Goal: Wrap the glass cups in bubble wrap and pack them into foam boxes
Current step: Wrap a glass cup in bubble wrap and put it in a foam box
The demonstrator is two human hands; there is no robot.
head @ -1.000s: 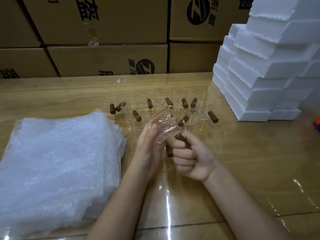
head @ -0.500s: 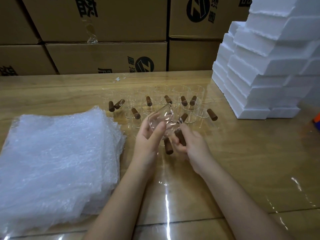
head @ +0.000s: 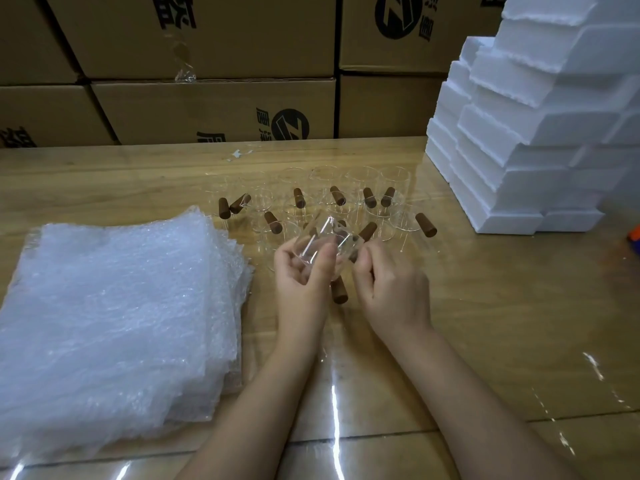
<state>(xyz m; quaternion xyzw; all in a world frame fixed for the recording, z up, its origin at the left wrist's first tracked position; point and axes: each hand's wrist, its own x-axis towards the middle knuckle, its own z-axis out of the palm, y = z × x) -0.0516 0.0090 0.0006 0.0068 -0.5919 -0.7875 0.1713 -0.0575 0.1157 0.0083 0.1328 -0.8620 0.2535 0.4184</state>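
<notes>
**A:** Where's the cup [head: 320, 242]?

**B:** Up off the worktop [head: 485, 323], near its middle, held in both hands just in front of the other cups [head: 337, 195]. The left hand [head: 304, 275] wraps it, thumb across the near glass and fingers behind. The right hand [head: 389, 285] has its fingers curled in at the cup's right end. It seems to pinch the glass there, but I can't make out which part.

**A:** How does it lie?

**B:** Tipped over, with its long axis running roughly from hand to hand. A brown handle [head: 338, 293] hangs down between the hands, pointing toward the near edge. I can't tell which end is the mouth because the glass is too clear.

**A:** And the wrap [head: 114, 323]?

**B:** It's a thick stack of sheets on the worktop's left side, reaching toward the near-left corner, near the left forearm. The cup has to go left from here, and the left hand is the nearer one. The foam boxes [head: 519, 161] are stacked at the far-right corner, well apart from both hands.

**A:** How will the cup handle?

**B:** It's clear and smooth, so I'd judge it slippery and easy to chip. The handle sticks out sideways and will make a lump in the wrap. I'd lay it along the sheet.

**A:** Is it bare so far?

**B:** Yes, no wrap on it yet.
</notes>
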